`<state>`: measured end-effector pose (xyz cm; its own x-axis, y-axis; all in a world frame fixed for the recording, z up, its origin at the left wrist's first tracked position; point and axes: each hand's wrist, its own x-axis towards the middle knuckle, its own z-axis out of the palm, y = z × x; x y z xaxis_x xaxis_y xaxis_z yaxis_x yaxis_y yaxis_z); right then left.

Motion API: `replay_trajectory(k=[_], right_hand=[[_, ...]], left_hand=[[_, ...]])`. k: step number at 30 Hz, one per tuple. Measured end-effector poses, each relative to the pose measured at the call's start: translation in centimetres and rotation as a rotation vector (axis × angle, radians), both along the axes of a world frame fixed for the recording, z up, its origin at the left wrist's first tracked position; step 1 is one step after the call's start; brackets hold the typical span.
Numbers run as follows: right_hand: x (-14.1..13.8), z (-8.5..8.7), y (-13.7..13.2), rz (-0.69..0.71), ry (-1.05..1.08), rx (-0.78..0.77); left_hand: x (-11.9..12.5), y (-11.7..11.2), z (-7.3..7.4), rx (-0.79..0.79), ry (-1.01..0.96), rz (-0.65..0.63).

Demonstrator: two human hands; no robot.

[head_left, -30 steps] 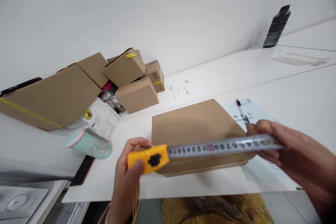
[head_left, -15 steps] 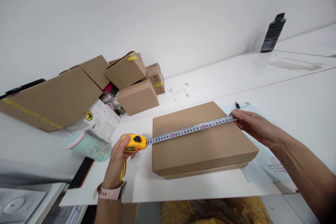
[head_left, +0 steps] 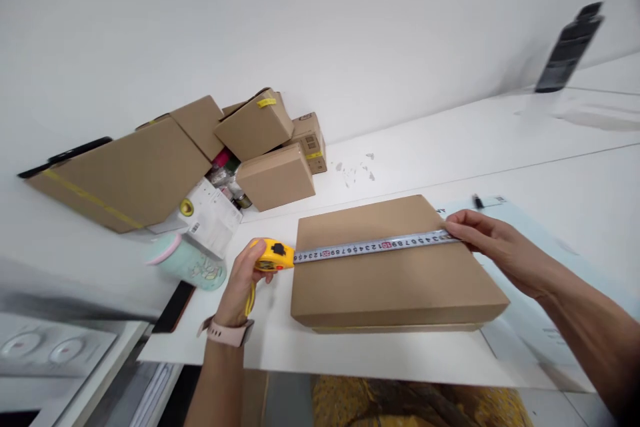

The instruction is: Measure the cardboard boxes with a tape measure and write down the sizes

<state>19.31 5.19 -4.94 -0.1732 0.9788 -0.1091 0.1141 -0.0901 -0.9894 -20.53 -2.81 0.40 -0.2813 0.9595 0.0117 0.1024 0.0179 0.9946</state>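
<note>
A brown cardboard box [head_left: 390, 283] lies flat on the white table in front of me. Across its top runs the pulled-out blade of a yellow tape measure [head_left: 274, 255], its printed numbers facing up. My left hand [head_left: 245, 273] is wrapped round the tape measure's case, just off the box's left edge. The thumb rests on top and a yellow strap hangs below. At the box's right edge, my right hand [head_left: 483, 233] pinches the blade's end between thumb and fingers; the very tip is hidden.
Several cardboard boxes [head_left: 275, 180] are stacked at the back left. A mint-green cup [head_left: 190, 263] lies tilted near my left wrist. Under the box's right side is a light blue sheet [head_left: 545, 267], with a small black object [head_left: 477, 201] on it. A dark bottle [head_left: 570, 47] stands far right.
My left hand has brought the case closer to the box's left edge, and less blade shows. The view has shifted and turned slightly. My right hand still holds the blade's end.
</note>
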Motion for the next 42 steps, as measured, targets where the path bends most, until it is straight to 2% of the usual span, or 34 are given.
replay_trajectory(k=[5, 8, 17, 24, 28, 32, 39, 42], right_hand=[[0.5, -1.9, 1.1, -0.024, -0.048, -0.053], [0.6, -2.3, 1.2, -0.034, -0.057, -0.068], [0.8, -1.8, 0.9, 0.024, -0.080, -0.064], [0.1, -0.2, 0.7, 0.044, -0.021, -0.037], [0.0, 0.1, 0.5, 0.046, 0.010, -0.047], [0.4, 0.5, 0.4, 0.063, -0.012, -0.010], [0.6, 2.1, 0.5, 0.123, -0.096, 0.004], [0.6, 2.8, 0.7, 0.150, -0.106, 0.017]], left_hand=[[-0.1, -0.1, -0.2, 0.019, -0.003, -0.018], [-0.2, -0.1, -0.3, 0.022, -0.003, -0.025], [-0.2, -0.2, 0.0, 0.001, 0.005, -0.039], [-0.7, 0.1, -0.5, -0.017, -0.014, -0.017], [-0.7, 0.2, -0.4, -0.038, 0.005, -0.013], [-1.1, -0.2, 0.8, -0.077, 0.071, -0.086], [-2.6, 0.2, 4.6, -0.225, 0.324, -0.488], [-2.0, 0.3, 5.9, -0.279, 0.417, -0.548]])
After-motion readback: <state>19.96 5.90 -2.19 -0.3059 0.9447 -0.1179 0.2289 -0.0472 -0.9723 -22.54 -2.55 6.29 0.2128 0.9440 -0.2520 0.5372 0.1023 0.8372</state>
